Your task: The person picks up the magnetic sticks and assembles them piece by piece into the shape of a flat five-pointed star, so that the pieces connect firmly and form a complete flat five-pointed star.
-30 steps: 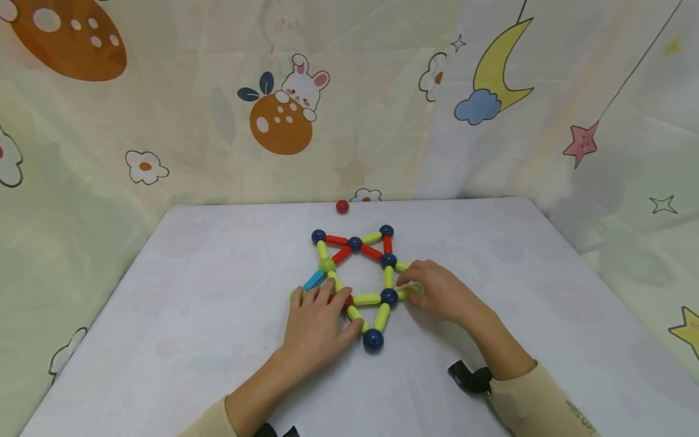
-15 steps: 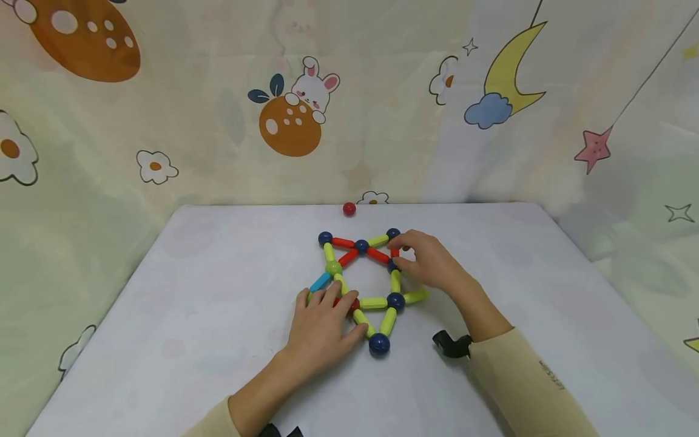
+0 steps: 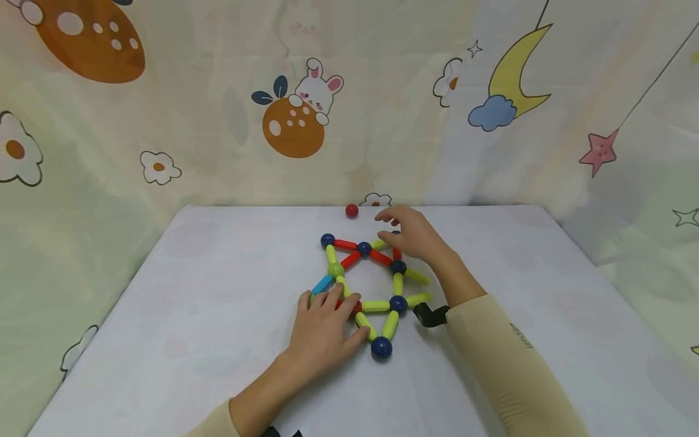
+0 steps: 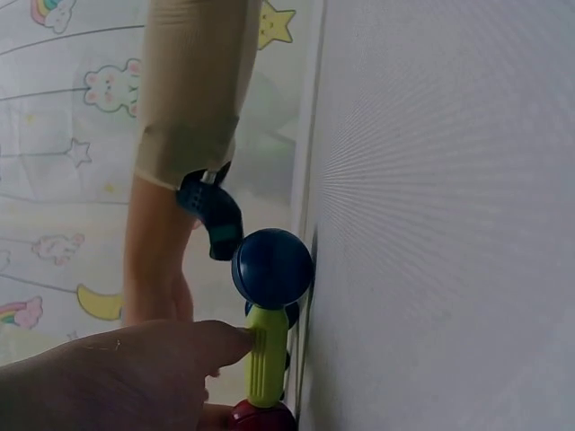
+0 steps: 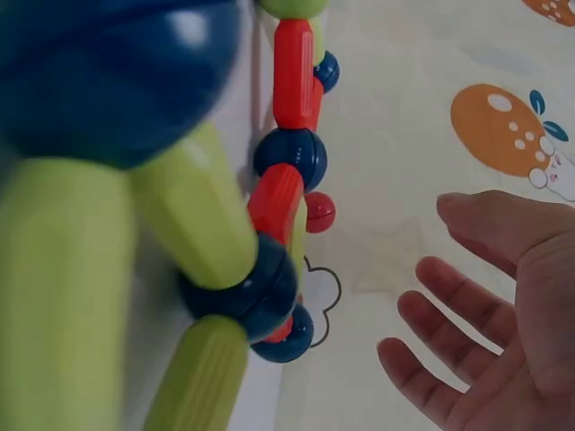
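A flat frame of magnetic sticks and balls lies on the white table, with dark blue balls point(image 3: 398, 304), yellow-green sticks point(image 3: 375, 306), red sticks point(image 3: 380, 258) and one blue stick point(image 3: 322, 284). My left hand point(image 3: 322, 334) rests on its near left part, fingers spread over a red ball point(image 3: 357, 308). In the left wrist view, the thumb touches a yellow-green stick point(image 4: 267, 355) beside the nearest blue ball point(image 4: 272, 268). My right hand point(image 3: 416, 235) is over the far right corner, partly hiding the blue ball there. Its fingers are parted and hold nothing. A loose red ball point(image 3: 352, 210) lies beyond the frame.
Two yellow-green sticks point(image 3: 417, 277) jut out from the frame's right side with free ends. The table point(image 3: 229, 267) ends just behind the loose red ball, against a printed cloth backdrop point(image 3: 382, 121). Black camera mounts point(image 3: 431, 315) are on the wrists.
My right hand has left the jutting sticks on the right and moved away from me, over the far right corner towards the loose red ball. The left hand stays put on the frame.
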`<state>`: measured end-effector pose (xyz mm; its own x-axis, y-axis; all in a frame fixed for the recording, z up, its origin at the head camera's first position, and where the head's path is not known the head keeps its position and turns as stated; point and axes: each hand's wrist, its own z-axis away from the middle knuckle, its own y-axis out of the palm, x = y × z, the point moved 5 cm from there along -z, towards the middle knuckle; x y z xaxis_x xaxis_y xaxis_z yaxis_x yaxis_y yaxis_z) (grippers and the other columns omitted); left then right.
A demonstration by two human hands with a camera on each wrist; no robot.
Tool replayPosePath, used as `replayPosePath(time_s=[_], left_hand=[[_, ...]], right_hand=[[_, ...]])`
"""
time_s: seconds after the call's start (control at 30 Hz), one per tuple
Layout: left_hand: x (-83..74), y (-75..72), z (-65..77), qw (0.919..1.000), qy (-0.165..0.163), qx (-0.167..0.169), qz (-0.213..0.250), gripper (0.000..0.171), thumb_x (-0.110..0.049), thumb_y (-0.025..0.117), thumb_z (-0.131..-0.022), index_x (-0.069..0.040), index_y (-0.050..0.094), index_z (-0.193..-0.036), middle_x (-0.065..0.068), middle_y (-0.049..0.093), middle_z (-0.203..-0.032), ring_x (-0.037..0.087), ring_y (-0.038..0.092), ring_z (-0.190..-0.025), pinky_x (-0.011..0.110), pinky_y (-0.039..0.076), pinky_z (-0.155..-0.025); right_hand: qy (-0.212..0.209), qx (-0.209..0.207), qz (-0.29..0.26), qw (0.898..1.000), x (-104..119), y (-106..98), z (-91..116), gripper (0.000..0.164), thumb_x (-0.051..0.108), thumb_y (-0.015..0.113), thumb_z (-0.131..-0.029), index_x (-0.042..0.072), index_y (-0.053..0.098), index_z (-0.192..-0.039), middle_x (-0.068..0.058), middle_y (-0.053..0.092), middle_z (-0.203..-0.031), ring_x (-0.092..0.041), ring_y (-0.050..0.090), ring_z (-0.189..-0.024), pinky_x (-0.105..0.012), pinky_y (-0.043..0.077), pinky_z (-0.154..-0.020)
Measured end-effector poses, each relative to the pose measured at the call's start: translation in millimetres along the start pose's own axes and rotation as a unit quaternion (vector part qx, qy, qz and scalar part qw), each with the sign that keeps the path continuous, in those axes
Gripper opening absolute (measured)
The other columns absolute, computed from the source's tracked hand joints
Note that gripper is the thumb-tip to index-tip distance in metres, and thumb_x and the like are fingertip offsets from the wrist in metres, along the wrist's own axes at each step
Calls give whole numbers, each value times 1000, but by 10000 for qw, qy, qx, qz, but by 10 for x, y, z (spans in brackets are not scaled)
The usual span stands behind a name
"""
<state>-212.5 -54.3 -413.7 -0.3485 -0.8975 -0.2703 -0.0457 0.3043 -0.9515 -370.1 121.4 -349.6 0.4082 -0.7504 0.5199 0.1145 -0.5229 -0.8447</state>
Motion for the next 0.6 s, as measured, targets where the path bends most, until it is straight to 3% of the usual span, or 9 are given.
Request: replayPosePath(time_s=[0.27,0.6], left_hand=[[26,-14,2,9999,-63,80,-19,58,-59,65,-93,-26,63,-141,13,54,-152,35,54,-134,68,29,-114],[6,25,2,9999,14,24,-137,58,-61,62,-94,-27,61,-142,11,55,-151,33,54,-132,67,32,-113]], right_hand=[[376,-11,-145,9992,41,67,-502,49,33,72,-97,12,61,-141,-15,60,-139,-36,55,-128,-48,53,-104],[854,-11,-299,9959,-84,329,-866,54,27,71,-98,14,55,-147,-16,51,-151,-35,51,-137,-50,47,-113]])
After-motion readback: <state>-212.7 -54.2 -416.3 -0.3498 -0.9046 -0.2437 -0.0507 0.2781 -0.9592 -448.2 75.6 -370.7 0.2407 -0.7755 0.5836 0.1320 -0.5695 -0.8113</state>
